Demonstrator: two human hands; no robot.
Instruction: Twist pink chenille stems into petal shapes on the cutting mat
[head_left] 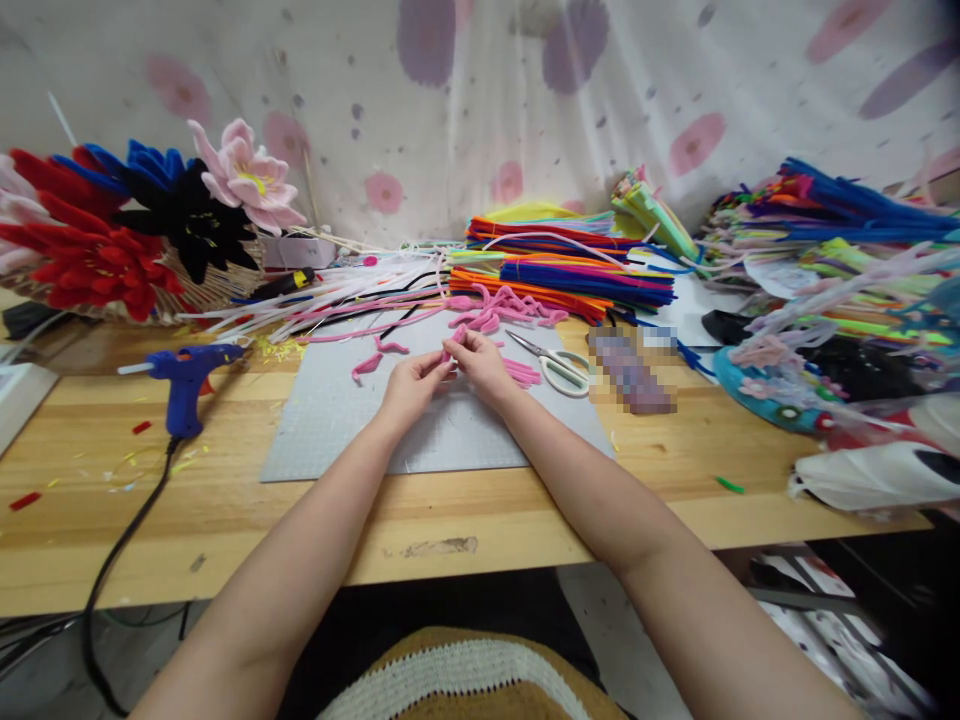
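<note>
My left hand point(417, 386) and my right hand point(478, 362) meet over a grey cutting mat point(337, 440), fingertips pinched together. Between them is a pink pipe cleaner point(453, 346), mostly covered by the fingers. To the left on the mat lies a bent pink piece point(369, 362). Cut pink lengths point(523, 373) rest just right of my right hand, beside scissors with pale handles point(564, 372). Behind the hands is a heap of shaped pink pieces point(510, 303).
A blue glue gun point(180, 385) stands at left, its cord hanging off the table point(480, 520). Fuzzy flowers point(142, 215) fill the back left. Bundles of coloured pipe cleaners point(555, 265) lie at the back. More bundles and bags crowd the right. A blurred-out object point(632, 372) lies right of the scissors.
</note>
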